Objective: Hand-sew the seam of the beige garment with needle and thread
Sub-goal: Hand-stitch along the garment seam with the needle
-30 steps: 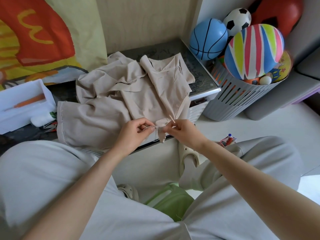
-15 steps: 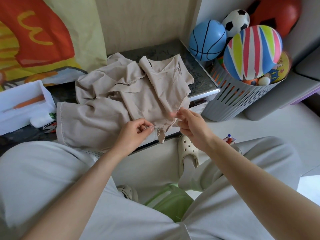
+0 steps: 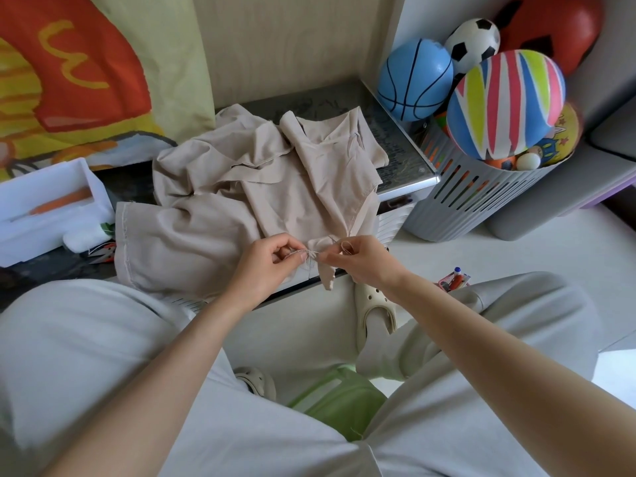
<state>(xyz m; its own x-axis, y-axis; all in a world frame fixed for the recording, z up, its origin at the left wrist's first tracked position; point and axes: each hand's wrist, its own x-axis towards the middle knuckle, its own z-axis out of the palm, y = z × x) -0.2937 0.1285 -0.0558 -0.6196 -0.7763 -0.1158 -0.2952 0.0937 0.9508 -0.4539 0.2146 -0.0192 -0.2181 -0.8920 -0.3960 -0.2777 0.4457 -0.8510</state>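
The beige garment (image 3: 220,204) lies crumpled on a low dark table (image 3: 402,153), one corner hanging over the front edge. My left hand (image 3: 268,266) pinches the garment's seam at that corner between thumb and forefinger. My right hand (image 3: 361,259) is just to the right of it and pinches the thread (image 3: 346,245), a small loop of which shows above its fingers. The two hands nearly touch at the seam. The needle is too small to make out.
A white tray (image 3: 44,208) stands at the table's left end, with small scissors (image 3: 101,254) beside it. A grey slatted basket (image 3: 481,201) full of balls stands on the floor at right. My knees, cream clogs and a green stool (image 3: 337,401) are below.
My right hand drew away from the seam to the upper right half a second ago, and has now come back down beside the left hand at the seam. The left hand kept its pinch.
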